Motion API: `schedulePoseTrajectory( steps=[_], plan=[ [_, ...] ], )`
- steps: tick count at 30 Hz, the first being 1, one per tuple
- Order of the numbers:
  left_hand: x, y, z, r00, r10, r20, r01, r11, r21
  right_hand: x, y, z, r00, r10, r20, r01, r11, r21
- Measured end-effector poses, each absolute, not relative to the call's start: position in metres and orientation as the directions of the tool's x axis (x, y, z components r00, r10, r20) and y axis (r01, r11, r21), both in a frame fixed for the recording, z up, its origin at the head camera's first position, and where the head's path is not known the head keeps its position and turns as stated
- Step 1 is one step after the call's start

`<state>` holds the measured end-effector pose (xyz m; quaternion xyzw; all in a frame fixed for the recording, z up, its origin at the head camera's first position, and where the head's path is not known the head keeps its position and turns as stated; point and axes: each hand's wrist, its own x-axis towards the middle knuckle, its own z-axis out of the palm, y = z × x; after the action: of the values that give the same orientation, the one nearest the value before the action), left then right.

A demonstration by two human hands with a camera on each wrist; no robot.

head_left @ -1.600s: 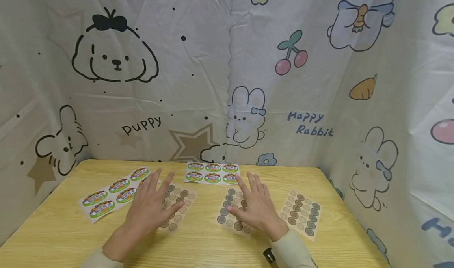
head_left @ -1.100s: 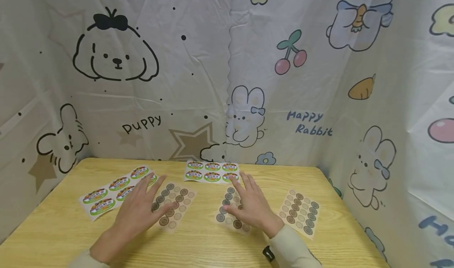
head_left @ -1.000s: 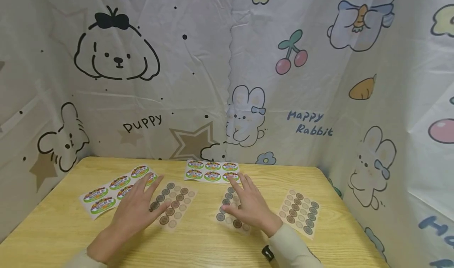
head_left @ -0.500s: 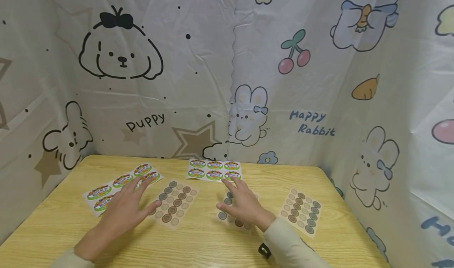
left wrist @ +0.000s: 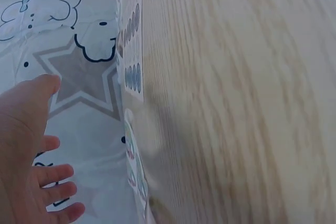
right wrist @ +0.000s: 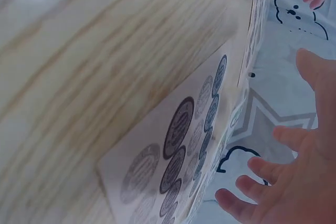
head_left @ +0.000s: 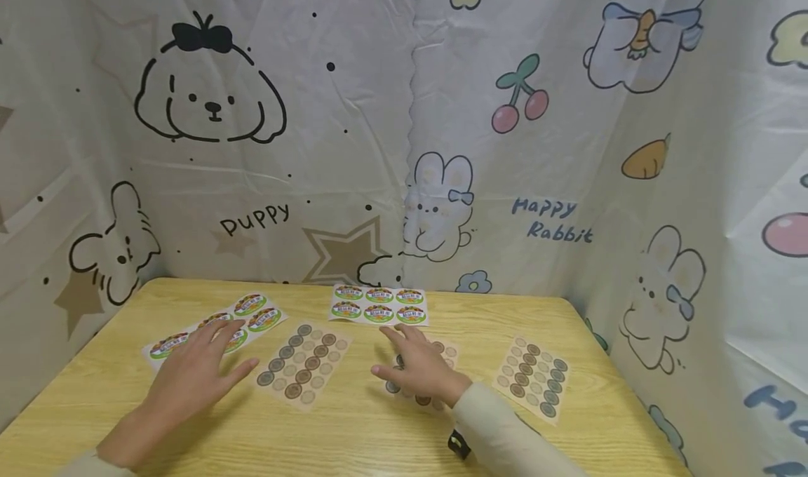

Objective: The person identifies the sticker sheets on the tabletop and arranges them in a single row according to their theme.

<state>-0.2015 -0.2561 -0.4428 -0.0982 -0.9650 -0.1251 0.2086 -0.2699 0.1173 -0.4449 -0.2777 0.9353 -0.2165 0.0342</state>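
My left hand (head_left: 192, 375) hovers with spread fingers above a white sheet of oval fruit-label stickers (head_left: 264, 319), covering its near part. Beside it lies a translucent sheet of round stickers (head_left: 306, 361) in grey, brown and pale columns. My right hand (head_left: 423, 368), fingers extended and thumb apart, is over a second sheet of round stickers (head_left: 449, 351) and hides much of it. Both wrist views show relaxed, empty fingers, the left hand (left wrist: 26, 150) and the right hand (right wrist: 294, 177) held off the table. In the right wrist view, the round-sticker sheet (right wrist: 136, 145) lies flat below.
Another white oval-label sheet (head_left: 379, 313) lies at the table's back edge. A third round-sticker sheet (head_left: 533, 375) is at the right. The wooden table (head_left: 341, 442) is enclosed by printed cloth (head_left: 353, 147). A black strap (head_left: 459, 443) shows under the right sleeve.
My left hand has moved left and nearer the body, uncovering the left round-sticker sheet. My right hand has shifted left and slightly nearer. The sheets stay in place.
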Motion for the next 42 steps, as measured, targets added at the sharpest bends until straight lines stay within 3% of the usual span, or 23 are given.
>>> schedulePoseTrajectory(
  steps=[33, 42],
  plan=[
    [-0.213, -0.313, -0.427, -0.922, 0.154, 0.356, 0.215, 0.967, 0.139, -0.28, 0.056, -0.429, -0.808, -0.589, 0.027, -0.554, 0.743, -0.374],
    [-0.219, -0.333, -0.428, -0.949, 0.157, 0.274, 0.201, 0.969, 0.141, -0.282, 0.032, -0.423, -0.785, -0.619, 0.032, -0.59, 0.731, -0.344]
  ],
)
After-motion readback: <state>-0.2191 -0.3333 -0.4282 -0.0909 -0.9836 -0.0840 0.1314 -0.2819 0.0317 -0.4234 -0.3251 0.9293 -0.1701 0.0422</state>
